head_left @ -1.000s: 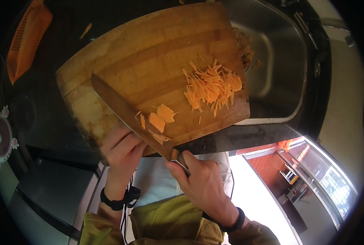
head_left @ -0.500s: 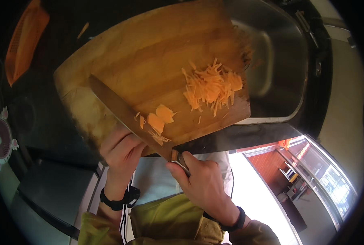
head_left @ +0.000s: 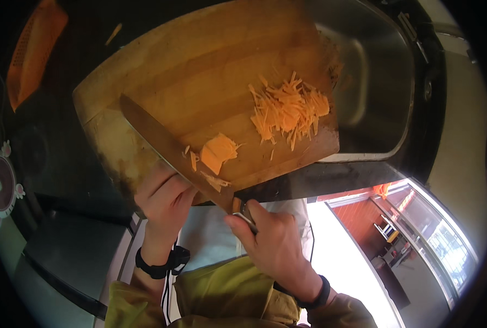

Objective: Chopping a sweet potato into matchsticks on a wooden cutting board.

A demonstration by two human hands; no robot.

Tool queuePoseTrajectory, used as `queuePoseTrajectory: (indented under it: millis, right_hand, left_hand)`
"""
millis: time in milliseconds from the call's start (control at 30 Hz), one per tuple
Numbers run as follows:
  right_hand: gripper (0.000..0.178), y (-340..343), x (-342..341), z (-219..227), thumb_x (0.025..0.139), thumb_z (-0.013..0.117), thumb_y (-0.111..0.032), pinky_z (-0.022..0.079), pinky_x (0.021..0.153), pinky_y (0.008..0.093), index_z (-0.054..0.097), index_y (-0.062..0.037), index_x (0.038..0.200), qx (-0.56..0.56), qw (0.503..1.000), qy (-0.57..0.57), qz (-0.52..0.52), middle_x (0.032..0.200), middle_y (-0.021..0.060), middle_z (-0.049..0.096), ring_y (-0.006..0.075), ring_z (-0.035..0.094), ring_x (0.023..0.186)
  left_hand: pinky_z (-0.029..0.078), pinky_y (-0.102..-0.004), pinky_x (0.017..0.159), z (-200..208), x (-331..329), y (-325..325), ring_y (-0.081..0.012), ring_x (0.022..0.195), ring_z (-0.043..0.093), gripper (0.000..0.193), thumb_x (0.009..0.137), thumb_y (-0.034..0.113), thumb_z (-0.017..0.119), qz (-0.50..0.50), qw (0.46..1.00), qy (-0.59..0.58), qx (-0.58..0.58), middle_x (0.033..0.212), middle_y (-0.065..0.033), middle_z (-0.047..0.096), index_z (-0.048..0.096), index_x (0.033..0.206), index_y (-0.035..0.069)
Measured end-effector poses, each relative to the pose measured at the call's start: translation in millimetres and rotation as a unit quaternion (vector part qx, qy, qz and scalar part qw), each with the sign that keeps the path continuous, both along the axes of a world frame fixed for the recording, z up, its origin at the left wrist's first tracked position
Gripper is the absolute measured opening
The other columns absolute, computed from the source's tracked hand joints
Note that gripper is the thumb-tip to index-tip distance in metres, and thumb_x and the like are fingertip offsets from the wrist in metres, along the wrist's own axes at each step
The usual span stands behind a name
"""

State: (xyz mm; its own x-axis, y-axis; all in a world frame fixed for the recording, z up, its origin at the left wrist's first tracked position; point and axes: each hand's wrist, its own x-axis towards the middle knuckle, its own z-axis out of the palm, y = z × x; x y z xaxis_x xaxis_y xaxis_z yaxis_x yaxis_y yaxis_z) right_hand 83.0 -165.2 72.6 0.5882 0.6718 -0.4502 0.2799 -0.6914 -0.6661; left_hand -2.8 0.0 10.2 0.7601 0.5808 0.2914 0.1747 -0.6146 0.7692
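Note:
My right hand [head_left: 276, 240] is wrapped round the handle of a long kitchen knife [head_left: 164, 145], whose broad blade points to the far left across the wooden cutting board [head_left: 183, 71]. Close against the blade's near side, my left hand [head_left: 164, 191] has its fingers curled in; whatever they press on is hidden. Just beyond the blade lie a few thin orange slices [head_left: 216, 154], probably carrot, with small strips [head_left: 216, 181] beside them. A heap of orange shreds [head_left: 290, 109] sits at the board's right end.
Right of the board, and partly under its end, is a metal sink [head_left: 377, 93]. An orange basket [head_left: 33, 54] stands at the far left on the dark counter [head_left: 63, 136], with a stray strip [head_left: 113, 34] near the board. A round pink-rimmed thing [head_left: 1, 183] is at the left edge.
The orange slices beyond the blade, lying apart before, now sit together in one overlapping bunch. The knife and both hands have barely shifted.

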Motion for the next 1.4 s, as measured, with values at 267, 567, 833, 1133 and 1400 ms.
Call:
queuePoseTrajectory:
  millis: [267,567,833,1133,1400]
  right_hand:
    - [0.046,2,8,-13,0.092,0.070,-0.043,0.042,0.038,0.0406,0.050,-0.0064,0.073,-0.019,0.999,-0.047,0.004,0.046,0.0104,0.051,0.0343,0.053,0.040]
    - [0.046,-1,6,-3,0.089,0.073,-0.044,0.040,0.036,0.0381,0.051,-0.0063,0.076,-0.004,0.998,-0.049,0.031,0.046,0.0078,0.050,0.0306,0.053,0.039]
    - [0.046,2,6,-10,0.090,0.072,-0.045,0.040,0.036,0.0371,0.052,-0.0064,0.076,-0.004,0.998,-0.058,0.035,0.045,0.0067,0.050,0.0286,0.053,0.038]
    - [0.047,5,3,-26,0.091,0.070,-0.046,0.041,0.036,0.0377,0.052,-0.0069,0.072,-0.002,0.997,-0.073,0.014,0.043,0.0084,0.048,0.0311,0.053,0.037]
    - [0.047,7,-5,-3,0.091,0.070,-0.044,0.040,0.036,0.0387,0.051,-0.0063,0.071,0.003,1.000,-0.028,0.009,0.044,0.0093,0.047,0.0314,0.053,0.038]
  left_hand:
    - [0.053,-0.0302,0.064,-3,1,-3,-0.0241,0.073,0.067,0.023,0.062,-0.009,0.080,-0.001,1.000,-0.003,-0.007,0.084,-0.0096,0.067,0.073,0.082,0.000]
    - [0.054,-0.0269,0.070,0,-5,-2,-0.0225,0.078,0.071,0.017,0.070,-0.013,0.078,-0.004,0.999,0.036,-0.006,0.088,-0.0142,0.072,0.072,0.083,-0.005]
    - [0.053,-0.0274,0.068,-2,0,1,-0.0235,0.074,0.068,0.022,0.064,-0.013,0.077,0.015,1.000,0.009,-0.008,0.085,-0.0114,0.070,0.073,0.083,-0.002]
    - [0.053,-0.0282,0.064,3,-10,2,-0.0228,0.072,0.067,0.020,0.065,-0.010,0.079,0.002,0.999,0.038,-0.021,0.083,-0.0099,0.069,0.074,0.081,0.000]
    - [0.052,-0.0282,0.061,5,-8,1,-0.0221,0.068,0.066,0.019,0.065,-0.008,0.079,0.022,1.000,0.018,-0.006,0.080,-0.0089,0.069,0.075,0.081,0.001]
